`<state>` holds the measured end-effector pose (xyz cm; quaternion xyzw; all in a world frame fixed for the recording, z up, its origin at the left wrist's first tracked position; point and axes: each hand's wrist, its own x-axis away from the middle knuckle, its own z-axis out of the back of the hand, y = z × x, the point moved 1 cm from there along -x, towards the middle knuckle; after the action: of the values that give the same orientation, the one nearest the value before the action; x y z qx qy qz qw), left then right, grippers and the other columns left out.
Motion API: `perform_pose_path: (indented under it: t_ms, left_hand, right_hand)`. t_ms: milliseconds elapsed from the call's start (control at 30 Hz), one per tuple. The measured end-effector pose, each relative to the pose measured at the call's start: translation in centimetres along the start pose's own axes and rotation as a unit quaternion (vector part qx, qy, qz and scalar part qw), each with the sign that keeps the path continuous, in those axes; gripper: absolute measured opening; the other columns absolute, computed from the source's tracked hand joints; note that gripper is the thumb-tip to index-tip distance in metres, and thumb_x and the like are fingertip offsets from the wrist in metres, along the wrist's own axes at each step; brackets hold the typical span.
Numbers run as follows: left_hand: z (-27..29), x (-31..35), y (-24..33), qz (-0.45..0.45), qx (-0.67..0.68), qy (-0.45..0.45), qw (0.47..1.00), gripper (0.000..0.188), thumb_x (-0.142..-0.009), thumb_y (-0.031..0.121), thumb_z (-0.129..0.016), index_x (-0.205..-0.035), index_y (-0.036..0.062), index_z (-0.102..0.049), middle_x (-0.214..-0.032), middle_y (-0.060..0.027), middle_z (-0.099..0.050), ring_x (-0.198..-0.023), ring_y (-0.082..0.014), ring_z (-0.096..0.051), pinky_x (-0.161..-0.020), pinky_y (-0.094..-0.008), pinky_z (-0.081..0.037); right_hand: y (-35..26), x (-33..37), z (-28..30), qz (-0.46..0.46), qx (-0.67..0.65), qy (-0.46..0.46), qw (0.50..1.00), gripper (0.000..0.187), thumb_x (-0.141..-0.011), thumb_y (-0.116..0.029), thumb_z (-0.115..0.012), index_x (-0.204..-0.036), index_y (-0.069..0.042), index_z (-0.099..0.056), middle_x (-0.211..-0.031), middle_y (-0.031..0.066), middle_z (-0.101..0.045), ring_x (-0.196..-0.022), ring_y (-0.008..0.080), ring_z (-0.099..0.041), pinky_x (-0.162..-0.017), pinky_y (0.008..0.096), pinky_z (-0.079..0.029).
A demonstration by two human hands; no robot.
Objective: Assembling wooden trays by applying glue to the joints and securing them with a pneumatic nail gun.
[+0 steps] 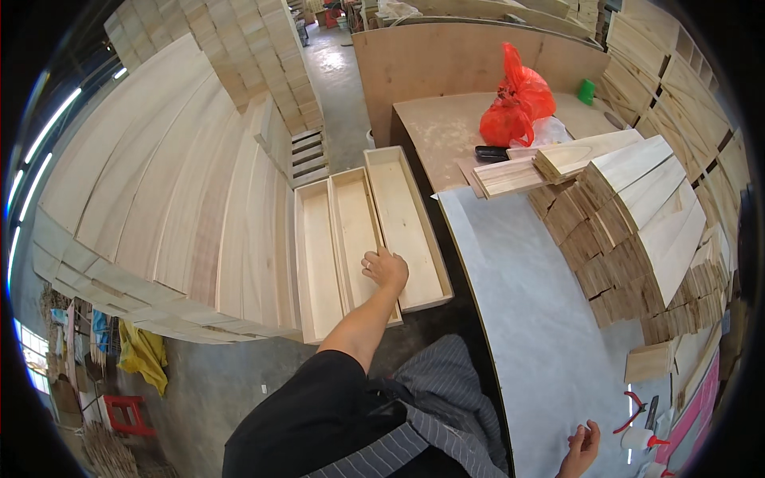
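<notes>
Three long shallow wooden boxes stand side by side left of my body: a left box (pixel 317 259), a middle box (pixel 353 209) and a right box (pixel 405 209). My left hand (pixel 387 268) reaches down to the middle box, its fingers curled over the side wall next to the right box. The fingertips rest inside the middle box, and the thumb is largely hidden. My right hand (pixel 581 451) hovers at the lower edge of the view above the pale sheet-covered table (pixel 522 311). Its fingers are loosely bent and apart, holding nothing.
A tall stack of wooden panels (pixel 183 191) rises at the left. Several piles of short boards (pixel 621 231) occupy the table's right side. Red-handled pliers (pixel 632 413) and a glue bottle (pixel 637 438) lie near my right hand. A red plastic bag (pixel 522 99) sits farther back.
</notes>
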<state>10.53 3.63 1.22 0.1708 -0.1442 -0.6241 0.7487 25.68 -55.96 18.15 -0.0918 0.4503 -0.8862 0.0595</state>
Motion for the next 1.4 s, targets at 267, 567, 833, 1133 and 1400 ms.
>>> perform_pose_path:
  t_ms: [267, 567, 833, 1133, 1400]
  left_hand:
    - [1.0, 3.2, -3.8, 0.037, -0.043, -0.032, 0.998, 0.050, -0.091, 0.027, -0.067, -0.136, 0.0096, -0.053, -0.131, -0.0173, -0.051, -0.129, -0.0357, -0.041, -0.104, -0.0533, -0.033]
    - [-2.1, -0.1, -6.7, -0.002, 0.098, -0.063, 0.993, 0.045, -0.097, 0.023, -0.057, -0.135, 0.0023, -0.047, -0.133, -0.0237, -0.051, -0.128, -0.0433, -0.049, -0.104, -0.0548, -0.046]
    - [-9.4, -6.5, -11.6, -0.051, 0.067, -0.010, 0.996, 0.049, -0.096, 0.016, -0.053, -0.142, -0.0005, -0.049, -0.138, -0.0258, -0.055, -0.127, -0.0422, -0.052, -0.108, -0.0528, -0.043]
    - [7.0, -0.8, 1.3, -0.249, 0.138, 0.051, 0.957, 0.061, -0.093, 0.023, -0.070, -0.147, 0.0080, -0.046, -0.136, -0.0191, -0.056, -0.126, -0.0385, -0.052, -0.105, -0.0522, -0.043]
    - [21.9, 25.0, 29.9, -0.748, 0.257, -0.066, 0.609, 0.038, -0.085, 0.029, -0.078, -0.115, 0.0059, -0.070, -0.110, -0.0149, -0.066, -0.109, -0.0367, -0.060, -0.095, -0.0486, -0.044]
  right_hand:
    - [3.2, -1.2, -2.4, 0.045, 0.005, 0.036, 0.998, 0.033, -0.100, -0.020, -0.067, -0.126, 0.000, -0.065, -0.101, 0.0097, -0.068, -0.087, 0.0156, -0.064, -0.075, 0.0286, -0.057]
    - [3.1, -1.0, -5.5, 0.011, 0.193, 0.113, 0.975, 0.044, -0.091, -0.017, -0.077, -0.129, 0.000, -0.064, -0.113, 0.0145, -0.070, -0.102, 0.0256, -0.067, -0.091, 0.0370, -0.054]
    - [2.9, -1.7, -6.1, 0.092, 0.017, 0.176, 0.980, 0.015, -0.095, -0.008, -0.067, -0.107, 0.001, -0.070, -0.100, 0.0078, -0.069, -0.089, 0.0156, -0.064, -0.081, 0.0282, -0.052]
    - [-2.6, -12.9, -1.5, 0.064, -0.033, 0.344, 0.936, 0.053, -0.085, -0.018, -0.080, -0.132, -0.007, -0.059, -0.113, 0.0116, -0.062, -0.094, 0.0224, -0.062, -0.077, 0.0310, -0.052]
    - [-6.4, -21.8, -4.6, -0.121, 0.176, 0.510, 0.833, 0.114, -0.074, -0.034, -0.088, -0.161, -0.017, -0.017, -0.158, 0.0254, -0.021, -0.139, 0.0392, -0.038, -0.111, 0.0539, -0.033]
